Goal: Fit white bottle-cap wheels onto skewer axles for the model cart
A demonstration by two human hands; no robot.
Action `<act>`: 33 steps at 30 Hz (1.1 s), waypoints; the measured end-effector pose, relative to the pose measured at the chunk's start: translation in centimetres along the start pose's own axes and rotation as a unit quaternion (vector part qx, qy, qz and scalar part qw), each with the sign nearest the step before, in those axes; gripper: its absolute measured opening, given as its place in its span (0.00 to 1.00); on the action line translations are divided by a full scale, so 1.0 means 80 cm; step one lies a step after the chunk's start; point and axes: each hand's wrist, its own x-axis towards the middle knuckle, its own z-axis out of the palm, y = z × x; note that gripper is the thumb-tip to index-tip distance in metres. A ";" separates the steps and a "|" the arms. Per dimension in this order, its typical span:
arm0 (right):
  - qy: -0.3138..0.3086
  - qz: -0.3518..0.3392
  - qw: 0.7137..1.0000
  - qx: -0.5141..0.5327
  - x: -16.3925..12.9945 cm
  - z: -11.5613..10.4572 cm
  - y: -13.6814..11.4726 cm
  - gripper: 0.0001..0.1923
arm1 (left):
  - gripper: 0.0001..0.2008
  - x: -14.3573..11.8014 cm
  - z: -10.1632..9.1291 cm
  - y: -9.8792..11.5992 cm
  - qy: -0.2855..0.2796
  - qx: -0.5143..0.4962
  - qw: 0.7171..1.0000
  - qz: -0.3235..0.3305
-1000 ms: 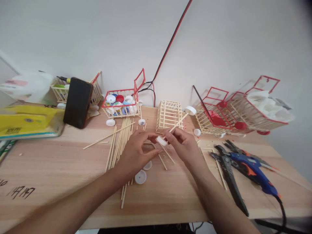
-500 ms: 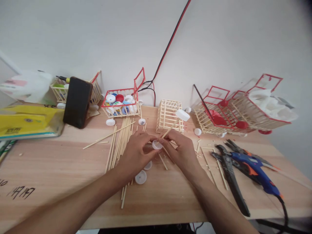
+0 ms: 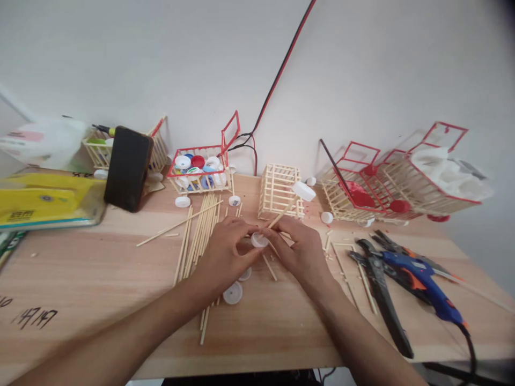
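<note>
Over the desk [image 3: 120,284], between its front and back edges, the thin stick [image 3: 277,217], probably light, stiff and easily snapped, seems best held close to the near white cap [image 3: 259,240], where the right hand [image 3: 301,244] pinches it while the left hand [image 3: 226,242] grips that cap's rim.

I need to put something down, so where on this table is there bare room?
The widest bare patch lies between the yellow packet and left forearm, with handwriting towards its left. A smaller one is in front, between the loose sticks and right forearm. It's crowded along the back with baskets, and at right around the glue gun.
</note>
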 end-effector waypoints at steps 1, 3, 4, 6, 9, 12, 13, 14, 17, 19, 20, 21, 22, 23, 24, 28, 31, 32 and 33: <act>0.000 0.003 1.000 -0.001 0.000 0.000 0.000 0.10 | 0.09 0.000 0.000 0.000 0.001 0.000 1.000 0.000; -0.001 0.007 1.000 -0.006 -0.001 0.000 0.000 0.10 | 0.09 0.001 0.000 -0.001 0.000 0.000 1.000 -0.001; -0.001 0.008 1.000 -0.009 -0.001 0.000 0.000 0.10 | 0.09 0.001 0.001 -0.002 0.000 0.001 1.000 -0.001; -0.001 0.009 1.000 -0.015 -0.001 0.001 0.000 0.10 | 0.09 0.001 0.001 -0.003 0.000 0.003 1.000 0.000; 0.002 0.005 1.000 -0.012 0.000 0.002 0.000 0.09 | 0.10 0.001 0.001 -0.004 0.004 0.004 1.000 0.002; 0.015 -0.006 1.000 0.002 -0.001 0.002 -0.001 0.08 | 0.11 0.001 0.001 -0.005 0.010 0.003 1.000 0.002; 0.017 -0.007 1.000 0.005 -0.001 0.001 0.000 0.08 | 0.11 0.001 0.001 -0.005 0.010 0.002 1.000 0.001; 0.018 -0.003 1.000 0.006 -0.002 0.001 0.000 0.08 | 0.11 0.001 0.001 -0.004 0.009 0.002 1.000 0.001; 0.014 0.020 1.000 -0.002 -0.003 -0.001 0.000 0.10 | 0.11 0.001 0.000 -0.003 0.000 0.001 1.000 -0.001; 0.013 0.030 0.999 -0.005 -0.003 -0.002 -0.001 0.10 | 0.11 0.000 0.000 -0.003 -0.004 0.004 1.000 -0.003; 0.012 0.030 0.999 -0.004 -0.003 -0.003 -0.001 0.10 | 0.11 0.000 0.000 -0.003 -0.004 0.007 1.000 -0.005; 0.011 0.029 1.000 -0.002 -0.003 -0.003 -0.001 0.10 | 0.11 0.000 0.001 -0.003 -0.003 0.009 1.000 -0.006; 0.010 0.029 1.000 -0.001 -0.002 -0.003 -0.001 0.09 | 0.11 0.001 0.001 -0.003 -0.003 0.010 1.000 -0.008; 0.009 0.029 1.000 0.000 -0.002 -0.003 -0.001 0.09 | 0.11 0.001 0.002 -0.003 -0.004 0.010 1.000 -0.009; 0.008 0.029 1.000 0.001 -0.002 -0.003 -0.001 0.10 | 0.10 0.001 0.002 -0.003 -0.005 0.010 1.000 -0.010; -0.001 0.036 0.999 -0.002 -0.002 -0.002 0.000 0.10 | 0.10 0.001 0.003 -0.005 -0.008 0.008 1.000 -0.004; -0.003 0.035 0.999 -0.010 -0.002 -0.002 0.000 0.10 | 0.10 0.000 0.003 -0.005 -0.009 0.015 1.000 0.001; -0.004 0.033 0.999 -0.011 -0.002 -0.002 -0.001 0.10 | 0.10 0.000 0.003 -0.006 -0.010 0.018 1.000 0.003; -0.004 0.031 0.999 -0.011 -0.002 -0.003 -0.001 0.10 | 0.10 0.000 0.004 -0.006 -0.011 0.020 1.000 0.004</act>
